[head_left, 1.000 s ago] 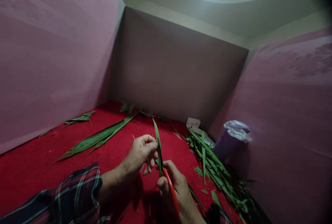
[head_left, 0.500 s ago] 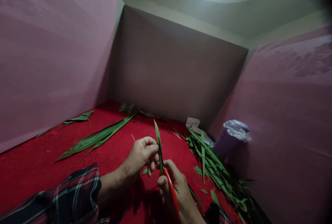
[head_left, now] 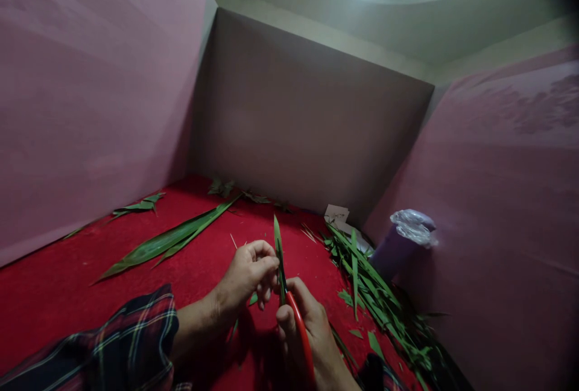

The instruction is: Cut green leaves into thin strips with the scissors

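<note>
My left hand pinches a narrow green leaf strip, whose pointed tip stands upward past my fingers. In my right hand is a pair of scissors with red handles. Its dark blades point up and lie along the leaf strip, close to my left fingertips. Whether the blades are fully closed I cannot tell. Beneath both hands a small green scrap lies on the red cloth.
Long green leaves lie on the left, with a folded leaf piece beyond them. A heap of leaf strips spreads along the right, beside a purple container topped with clear plastic. White papers lie near the back wall.
The leaf strip has shifted slightly right and down, its tip now more upright. My left hand has moved a little right; the scissors stay almost in place. A thin green piece now shows below my left hand.
</note>
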Tool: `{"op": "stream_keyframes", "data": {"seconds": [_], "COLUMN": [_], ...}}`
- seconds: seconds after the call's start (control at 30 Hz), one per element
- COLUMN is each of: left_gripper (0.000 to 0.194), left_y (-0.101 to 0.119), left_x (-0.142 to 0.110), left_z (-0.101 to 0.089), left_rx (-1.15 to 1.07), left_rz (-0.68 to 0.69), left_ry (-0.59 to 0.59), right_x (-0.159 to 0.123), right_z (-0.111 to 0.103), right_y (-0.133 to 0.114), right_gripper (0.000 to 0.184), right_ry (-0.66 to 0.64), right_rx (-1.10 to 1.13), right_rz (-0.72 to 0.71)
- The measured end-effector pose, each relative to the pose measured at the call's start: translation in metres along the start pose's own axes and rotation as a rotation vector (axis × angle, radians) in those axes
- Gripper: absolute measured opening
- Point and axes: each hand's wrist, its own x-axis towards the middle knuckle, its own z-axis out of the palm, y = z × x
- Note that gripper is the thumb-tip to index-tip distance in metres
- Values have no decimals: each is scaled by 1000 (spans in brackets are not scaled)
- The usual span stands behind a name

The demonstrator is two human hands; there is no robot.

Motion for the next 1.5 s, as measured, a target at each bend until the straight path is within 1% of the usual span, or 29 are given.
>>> {"op": "stream_keyframes", "data": {"seconds": [0.13,0.43,0.63,0.9,1.1,1.23,1.4,1.5], "left_gripper": [12,12,14,12,12,11,9,11], "left_y": [3,0,2,3,-1,-2,1,3], "left_x": [0,2,0,-3,-3,-2,-4,-4], "left_z": [-1,-4,-2,2,1,0,2,2], "left_rx": [-4,-4,-8,3,-10,-5,21,13], "left_rz": [34,56,20,-5,-10,-15,-31,-12], "left_ry": [48,74,38,42,1,-25,-39,-23], "right_x": [-2,-2,-2,0,0,1,1,0], "right_z": [0,1,0,-1,-1,0,-1,-1], "right_y": [2,5,1,-2,-1,0,-2,-3], "right_gripper": [56,54,52,52,53,53,53,55], "right_ry": [-17,-50,-47,-26,-6,19,8,7], "right_rx": [3,55,59,52,37,31,27,21], "right_rz": [28,38,34,-7,-6,-30,-17,-1]}}
